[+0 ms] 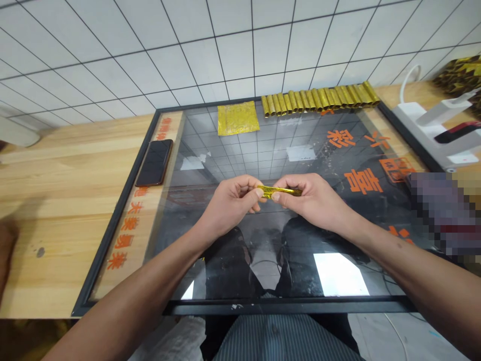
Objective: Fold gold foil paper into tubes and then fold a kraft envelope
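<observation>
On my left runs the pale wood of the worktop [71, 175], and a dark phone [154, 163] lies at the left side of the black frame [285, 305] around the glass panel [248, 165]. Next comes my left hand [229, 203], its fingers pinching one end of a narrow gold roll [280, 191], which I hold over the middle of the glass. Behind it, near the tiled wall [236, 55], a gold sheet [238, 119] lies flat. The fingers of my right hand [313, 195] grasp the roll's other part, hiding some of it. Gold tubes [319, 100] sit side by side along the back edge. Further right are a white power strip [413, 125], a gold-and-dark bundle [456, 72] and a pixelated item [443, 215] I cannot make out.

As for writing, orange characters [136, 208] run down the left margin; 大 reads clearly, while the phone covers part of the column. On the right, larger orange lettering [363, 181] includes 彩 and 喜, beside a boxed mark [397, 170] too small to read.
</observation>
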Available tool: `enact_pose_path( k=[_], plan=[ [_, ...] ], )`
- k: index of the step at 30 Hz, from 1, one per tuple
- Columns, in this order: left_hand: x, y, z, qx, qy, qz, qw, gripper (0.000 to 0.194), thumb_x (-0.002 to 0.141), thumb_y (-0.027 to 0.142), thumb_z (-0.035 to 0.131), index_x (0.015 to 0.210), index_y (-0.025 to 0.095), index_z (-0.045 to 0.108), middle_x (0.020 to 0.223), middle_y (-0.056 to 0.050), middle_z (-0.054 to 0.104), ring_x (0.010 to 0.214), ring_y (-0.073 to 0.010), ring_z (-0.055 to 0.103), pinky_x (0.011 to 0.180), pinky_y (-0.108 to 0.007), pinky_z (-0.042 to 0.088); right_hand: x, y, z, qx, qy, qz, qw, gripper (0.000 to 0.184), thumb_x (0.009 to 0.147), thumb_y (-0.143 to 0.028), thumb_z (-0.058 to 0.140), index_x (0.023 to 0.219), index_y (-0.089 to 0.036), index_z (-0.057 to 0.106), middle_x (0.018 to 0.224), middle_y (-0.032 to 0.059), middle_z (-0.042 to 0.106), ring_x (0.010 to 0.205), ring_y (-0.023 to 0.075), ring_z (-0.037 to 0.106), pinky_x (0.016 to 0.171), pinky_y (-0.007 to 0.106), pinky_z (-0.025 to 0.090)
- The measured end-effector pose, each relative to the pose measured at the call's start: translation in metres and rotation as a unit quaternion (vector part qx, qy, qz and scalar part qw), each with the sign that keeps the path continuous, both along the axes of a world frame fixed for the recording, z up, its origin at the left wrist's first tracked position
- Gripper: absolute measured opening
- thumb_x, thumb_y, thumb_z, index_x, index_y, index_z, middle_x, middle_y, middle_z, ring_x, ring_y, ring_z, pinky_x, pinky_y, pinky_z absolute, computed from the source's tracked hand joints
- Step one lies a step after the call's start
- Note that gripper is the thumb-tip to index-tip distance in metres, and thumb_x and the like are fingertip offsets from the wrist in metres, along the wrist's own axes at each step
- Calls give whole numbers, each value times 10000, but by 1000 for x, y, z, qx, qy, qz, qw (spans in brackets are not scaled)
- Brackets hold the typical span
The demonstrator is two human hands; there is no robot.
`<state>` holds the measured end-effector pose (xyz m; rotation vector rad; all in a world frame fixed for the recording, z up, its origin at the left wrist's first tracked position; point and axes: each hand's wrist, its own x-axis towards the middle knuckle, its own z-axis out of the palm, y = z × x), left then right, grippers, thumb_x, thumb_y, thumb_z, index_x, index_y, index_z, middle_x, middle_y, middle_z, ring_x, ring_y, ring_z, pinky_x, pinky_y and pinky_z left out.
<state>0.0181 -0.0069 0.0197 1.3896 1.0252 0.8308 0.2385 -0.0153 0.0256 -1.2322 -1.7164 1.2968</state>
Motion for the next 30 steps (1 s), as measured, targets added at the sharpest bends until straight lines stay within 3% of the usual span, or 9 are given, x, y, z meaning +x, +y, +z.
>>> enact_pose_path(
  k=[4,9,13,15,20,25,30],
  plan=[
    [-1,0,1,-12,12,-35,999,80,906,226,711,915,162,759,744,-2,767,612,-96,689,606,-198,567,0,0,0,1,-7,1,1000,196,921,-351,763,826,-179,768,694,-26,591,632,117,450,584,284,321],
    [-3,1,0,-29,-30,35,999,157,903,312,756,876,158,763,808,-49,812,633,-119,719,617,-225,585,1,4,-3,10,19,-38,999,156,886,-320,807,951,-189,754,761,-27,632,660,122,504,604,283,382],
    [-3,2,0,-40,-56,82,994,196,885,351,792,875,159,754,822,-68,829,634,-141,738,622,-248,597,1,6,-9,-17,103,-60,993,460,832,-307,872,1245,-215,692,956,14,755,783,160,655,702,306,515],
    [-4,2,0,-34,-64,99,992,201,880,353,807,891,159,756,842,-69,836,658,-144,752,643,-249,605,1,6,-10,-32,126,-61,990,529,828,-320,890,1297,-225,663,1046,42,788,831,172,698,757,326,566],
    [-2,2,2,-20,-64,115,991,189,883,344,812,909,162,768,860,-65,840,686,-143,767,650,-236,604,0,7,-7,-60,120,-82,988,384,861,-447,883,1123,-216,722,872,11,751,710,152,707,673,302,603],
    [0,0,3,-49,-49,65,995,194,903,354,796,926,164,765,864,-68,841,673,-146,764,634,-240,600,3,8,-4,-48,118,-98,987,394,835,-538,903,913,-189,739,736,-1,719,631,130,685,606,262,585],
    [-4,2,-1,-71,-86,37,993,227,947,394,782,961,168,758,884,-77,849,688,-140,773,638,-224,590,4,8,-4,-43,121,-85,988,358,848,-497,904,934,-182,757,690,6,736,614,134,692,607,263,588]
  ],
)
